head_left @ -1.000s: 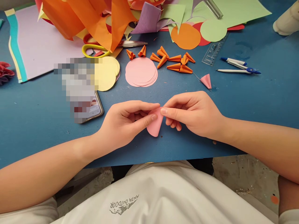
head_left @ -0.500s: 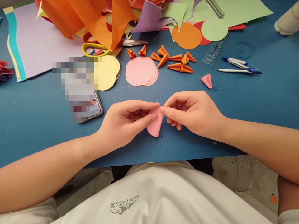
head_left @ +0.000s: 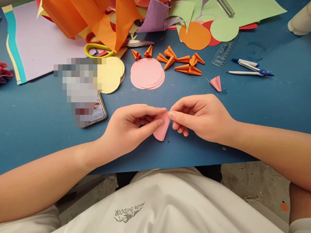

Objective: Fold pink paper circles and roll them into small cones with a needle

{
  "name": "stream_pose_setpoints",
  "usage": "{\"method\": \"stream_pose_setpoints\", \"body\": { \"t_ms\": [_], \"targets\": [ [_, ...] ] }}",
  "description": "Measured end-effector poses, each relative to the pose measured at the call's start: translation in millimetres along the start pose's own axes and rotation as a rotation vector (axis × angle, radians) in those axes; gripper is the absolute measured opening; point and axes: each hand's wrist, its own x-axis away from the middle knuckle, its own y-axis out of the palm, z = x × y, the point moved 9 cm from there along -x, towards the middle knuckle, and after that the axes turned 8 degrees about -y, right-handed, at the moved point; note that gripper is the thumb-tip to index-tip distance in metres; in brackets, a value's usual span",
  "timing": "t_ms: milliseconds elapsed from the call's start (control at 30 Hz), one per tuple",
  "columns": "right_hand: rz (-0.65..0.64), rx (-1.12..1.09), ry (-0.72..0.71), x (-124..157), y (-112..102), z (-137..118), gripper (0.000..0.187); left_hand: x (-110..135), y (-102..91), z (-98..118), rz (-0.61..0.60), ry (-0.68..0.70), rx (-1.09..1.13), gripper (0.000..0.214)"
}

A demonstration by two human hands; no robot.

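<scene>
A pink paper piece (head_left: 161,129), curled into a partial cone, is pinched between both hands just above the blue table (head_left: 267,106). My left hand (head_left: 128,127) grips its left side with thumb and forefinger. My right hand (head_left: 201,118) pinches its upper right edge with closed fingertips. A stack of pink paper circles (head_left: 147,73) lies further back, with several small orange paper cones (head_left: 181,61) behind it and one pink cone (head_left: 215,83) to the right.
A phone (head_left: 98,113) lies left of my hands. Yellow circles (head_left: 110,76), yellow-handled scissors (head_left: 116,47), a clear ruler (head_left: 223,51), a compass and pens (head_left: 250,67) and heaps of coloured paper (head_left: 97,19) fill the back. The table edge runs under my forearms.
Almost nothing; the hands hold the same grip on the pink paper, and the view shifted very slightly.
</scene>
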Motion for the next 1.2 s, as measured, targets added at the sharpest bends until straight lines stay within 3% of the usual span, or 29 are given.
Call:
{"method": "stream_pose_setpoints", "body": {
  "t_ms": [167,333,567,800,1000,1200],
  "targets": [
    [-0.008,0.008,-0.001,1.4,1.5,-0.3,0.027,0.5,-1.2,-5.6,0.017,-0.036,0.059,0.021],
    [-0.009,0.109,-0.019,1.7,3.4,-2.2,0.017,1.7,1.3,0.9,0.005,0.018,0.074,0.018],
    [-0.052,0.038,0.046,1.4,6.5,1.4,0.021,1.6,0.8,3.4,0.005,0.041,0.035,0.017],
    [-0.105,0.127,0.012,1.6,7.8,-1.3,0.024,0.6,2.3,-1.4,-0.057,-0.043,0.03,0.021],
    [-0.188,0.463,-0.18,0.9,13.5,-14.4,0.029,-4.3,4.0,2.8,-0.151,-0.075,-0.065,0.009],
    [-0.065,0.874,-0.568,6.3,13.7,-34.6,0.013,-5.3,4.5,-2.4,-0.124,-0.137,-0.203,0.01]
  ]
}}
